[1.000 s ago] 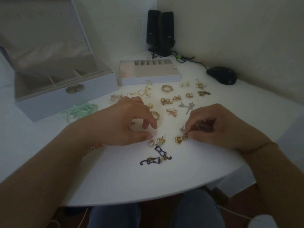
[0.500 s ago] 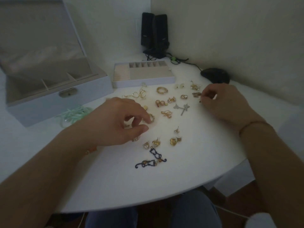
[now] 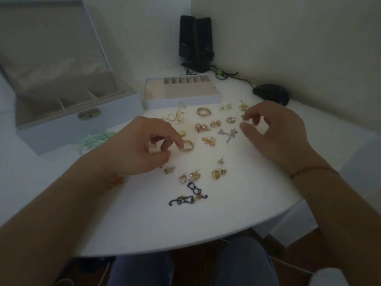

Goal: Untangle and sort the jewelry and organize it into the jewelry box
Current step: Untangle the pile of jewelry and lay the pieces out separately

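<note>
Many small gold earrings and rings lie scattered on the white table (image 3: 237,203). My left hand (image 3: 142,145) is curled, its index tip touching a gold ring (image 3: 188,145), with a small gold piece (image 3: 153,151) pinched under its fingers. My right hand (image 3: 276,133) hovers at the far right of the spread, thumb and index apart, a tiny earring (image 3: 244,117) at the index tip. The grey jewelry box (image 3: 82,129) stands open at the left, its removed tray (image 3: 181,101) behind the jewelry. Dark blue cat-shaped earrings (image 3: 189,195) lie nearest me.
Two black speakers (image 3: 195,42) and a black mouse (image 3: 271,93) with cables sit at the back by the wall. A pale green piece (image 3: 97,139) lies in front of the box. The table's curved front edge runs just above my knees.
My right hand left the gold studs near the table's middle and moved away to the far right pieces, then opened its fingers. My left hand shifted slightly toward the gold ring.
</note>
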### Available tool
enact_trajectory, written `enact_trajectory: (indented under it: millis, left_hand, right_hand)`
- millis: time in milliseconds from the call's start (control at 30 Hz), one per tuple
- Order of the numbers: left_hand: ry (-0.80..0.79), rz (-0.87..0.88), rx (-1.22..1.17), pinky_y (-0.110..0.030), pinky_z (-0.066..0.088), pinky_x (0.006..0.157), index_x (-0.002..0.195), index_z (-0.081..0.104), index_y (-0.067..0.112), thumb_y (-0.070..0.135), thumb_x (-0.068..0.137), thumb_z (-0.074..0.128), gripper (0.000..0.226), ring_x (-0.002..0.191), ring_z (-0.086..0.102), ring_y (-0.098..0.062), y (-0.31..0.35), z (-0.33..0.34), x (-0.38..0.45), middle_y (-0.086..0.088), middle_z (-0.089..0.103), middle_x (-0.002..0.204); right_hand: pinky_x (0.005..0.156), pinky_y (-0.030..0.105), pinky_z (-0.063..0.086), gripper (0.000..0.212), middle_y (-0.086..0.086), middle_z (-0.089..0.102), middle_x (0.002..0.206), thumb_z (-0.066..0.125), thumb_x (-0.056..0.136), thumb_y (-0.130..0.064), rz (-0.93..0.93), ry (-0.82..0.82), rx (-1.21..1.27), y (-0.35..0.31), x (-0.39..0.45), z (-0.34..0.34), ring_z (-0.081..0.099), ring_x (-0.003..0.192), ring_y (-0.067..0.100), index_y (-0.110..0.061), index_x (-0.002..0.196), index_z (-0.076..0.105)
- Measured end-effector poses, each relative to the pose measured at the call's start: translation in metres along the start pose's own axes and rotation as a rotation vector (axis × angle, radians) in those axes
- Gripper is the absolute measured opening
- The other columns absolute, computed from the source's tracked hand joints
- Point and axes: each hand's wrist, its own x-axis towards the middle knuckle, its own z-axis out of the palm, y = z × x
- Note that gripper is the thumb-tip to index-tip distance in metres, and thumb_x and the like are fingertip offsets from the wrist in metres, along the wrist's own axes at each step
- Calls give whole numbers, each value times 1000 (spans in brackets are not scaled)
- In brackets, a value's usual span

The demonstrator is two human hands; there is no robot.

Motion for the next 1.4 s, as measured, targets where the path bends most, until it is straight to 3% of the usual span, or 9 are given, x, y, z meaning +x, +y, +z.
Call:
enact_trajectory:
  millis: [133, 333, 667, 800, 900, 1000, 1100, 1300, 1400]
  left_hand:
    - [-142, -53, -30, -37, 47, 75, 102, 72, 27, 15, 66, 63, 39, 86, 57, -19, 1, -13, -5, 9, 61, 87]
    - [-239, -89, 46, -36, 45, 90, 102, 72, 33, 15, 68, 72, 38, 100, 58, -16, 0, -9, -9, 13, 66, 98]
    - [-209, -56, 57, -36, 50, 82, 94, 74, 31, 23, 79, 75, 16, 93, 61, -13, -2, 1, -8, 13, 70, 91]
    - [-198, -44, 64, -33, 50, 82, 93, 74, 30, 20, 80, 75, 16, 90, 61, -11, -3, 3, -7, 14, 70, 89]
    - [-203, -51, 77, -30, 50, 83, 93, 74, 31, 21, 79, 75, 17, 90, 61, -11, -2, 2, -7, 15, 69, 89]
    - [-207, -54, 82, -28, 50, 81, 94, 74, 31, 23, 80, 73, 16, 89, 61, -11, -1, 2, -6, 15, 68, 88]
    - [-219, -65, 77, -30, 51, 80, 94, 73, 32, 21, 80, 75, 18, 90, 61, -11, -1, 2, -7, 15, 67, 89]
    - [-217, -54, 89, -32, 51, 79, 95, 73, 33, 24, 81, 73, 17, 91, 61, -12, -3, 3, -6, 14, 68, 91]
    - [-210, -50, 91, -32, 51, 79, 95, 73, 32, 24, 81, 73, 17, 90, 61, -11, -4, 3, -7, 14, 68, 90]
  right_hand:
    - [73, 32, 47, 15, -8, 62, 81, 66, 80, -32, -358, -224, 216, -17, -10, 5, 56, 79, 13, -23, 91, 70]
    - [67, 40, 49, 14, -12, 65, 86, 68, 80, -37, -478, -378, 209, -16, -12, 11, 58, 79, 14, -26, 87, 72]
    - [65, 20, 44, 8, -8, 68, 83, 69, 81, -26, -292, -573, 542, -15, -12, 1, 57, 72, 15, -19, 84, 71]
    - [62, 29, 47, 7, -5, 68, 82, 71, 80, -22, -303, -614, 569, -13, -13, -1, 58, 70, 14, -18, 86, 71]
    - [59, 14, 40, 15, -8, 66, 76, 73, 77, -18, -285, -639, 548, -13, -14, -3, 52, 62, 6, -24, 91, 72]
    - [58, 28, 47, 20, -8, 66, 77, 74, 78, -19, -316, -688, 531, -12, -14, -2, 56, 63, 13, -22, 97, 73]
    - [61, 41, 50, 16, -7, 67, 78, 75, 77, -16, -342, -697, 497, -13, -13, -2, 61, 67, 18, -20, 93, 75]
    - [60, 12, 39, 10, -13, 63, 74, 74, 78, -24, -268, -524, 254, -8, -12, 0, 57, 68, 5, -29, 86, 72]
    - [61, 17, 34, 9, -15, 61, 74, 72, 78, -27, -121, -345, 87, -1, -9, 0, 49, 63, 0, -33, 84, 70]
